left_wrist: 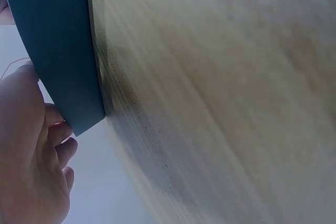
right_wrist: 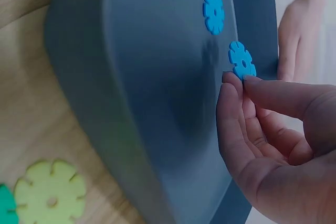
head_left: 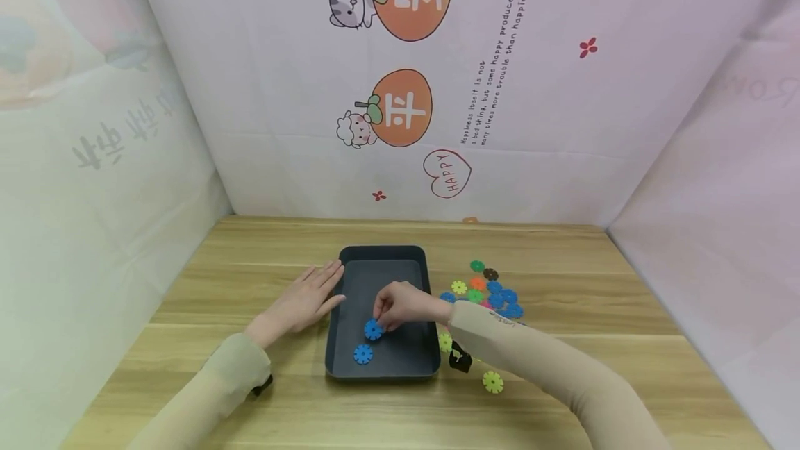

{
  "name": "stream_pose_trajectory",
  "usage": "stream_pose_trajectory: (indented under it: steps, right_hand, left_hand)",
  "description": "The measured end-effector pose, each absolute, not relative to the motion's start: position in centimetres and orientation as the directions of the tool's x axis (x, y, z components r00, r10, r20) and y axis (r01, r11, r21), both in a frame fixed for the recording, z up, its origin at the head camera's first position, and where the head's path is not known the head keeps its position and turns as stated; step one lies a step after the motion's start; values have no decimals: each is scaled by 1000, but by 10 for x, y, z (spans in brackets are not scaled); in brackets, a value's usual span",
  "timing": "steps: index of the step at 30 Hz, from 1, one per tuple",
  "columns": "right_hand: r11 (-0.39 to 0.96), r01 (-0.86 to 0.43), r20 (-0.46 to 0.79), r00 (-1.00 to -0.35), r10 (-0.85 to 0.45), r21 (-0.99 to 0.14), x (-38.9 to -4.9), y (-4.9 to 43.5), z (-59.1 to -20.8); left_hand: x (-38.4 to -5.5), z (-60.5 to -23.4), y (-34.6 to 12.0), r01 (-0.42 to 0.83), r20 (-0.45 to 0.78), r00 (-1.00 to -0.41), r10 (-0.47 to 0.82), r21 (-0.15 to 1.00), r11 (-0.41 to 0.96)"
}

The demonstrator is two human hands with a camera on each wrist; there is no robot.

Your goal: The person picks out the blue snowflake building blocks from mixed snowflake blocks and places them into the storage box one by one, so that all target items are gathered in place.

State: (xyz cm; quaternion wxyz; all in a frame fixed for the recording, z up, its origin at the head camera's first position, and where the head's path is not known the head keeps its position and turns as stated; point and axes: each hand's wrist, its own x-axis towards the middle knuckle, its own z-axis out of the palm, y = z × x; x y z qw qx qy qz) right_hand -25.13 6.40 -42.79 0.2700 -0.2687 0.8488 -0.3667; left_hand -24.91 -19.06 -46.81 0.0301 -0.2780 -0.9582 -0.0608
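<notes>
A dark grey rectangular tray (head_left: pixel 400 367) lies on the table. Over its near half, my right hand (head_left: pixel 403 303) pinches a blue notched plastic disc (head_left: pixel 373 329) between thumb and fingertips; the right wrist view shows the pinched disc (right_wrist: pixel 241 59) held by its edge. Another blue disc (head_left: pixel 363 354) lies flat on the tray floor, nearer the front. My left hand (head_left: pixel 306 297) has its fingers straight and rests at the tray's left rim; in the left wrist view the fingers (left_wrist: pixel 58 135) lie along the outer wall (left_wrist: pixel 58 51).
Right of the tray is a loose spread of notched discs, among them blue ones (head_left: pixel 509 296), an orange one (head_left: pixel 478 283), a dark brown one (head_left: pixel 490 274) and yellow ones (head_left: pixel 492 382). My right forearm (head_left: pixel 537 360) covers part of them. A printed cloth wall (head_left: pixel 531 179) stands behind.
</notes>
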Motion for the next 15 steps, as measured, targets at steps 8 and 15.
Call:
stream_pose_trajectory:
  steps: [8, 15]
  right_hand:
    - [598, -277, -266, -703, -660, -752, -248, 49, -428]
    - [625, -294, -278, -705, -653, -723, -250, 44, -432]
  left_hand:
    - [-249, -469, -191, 540, 107, -841, 530, 92, 837]
    - [-250, -470, -192, 543, 120, -838, 532, 88, 835]
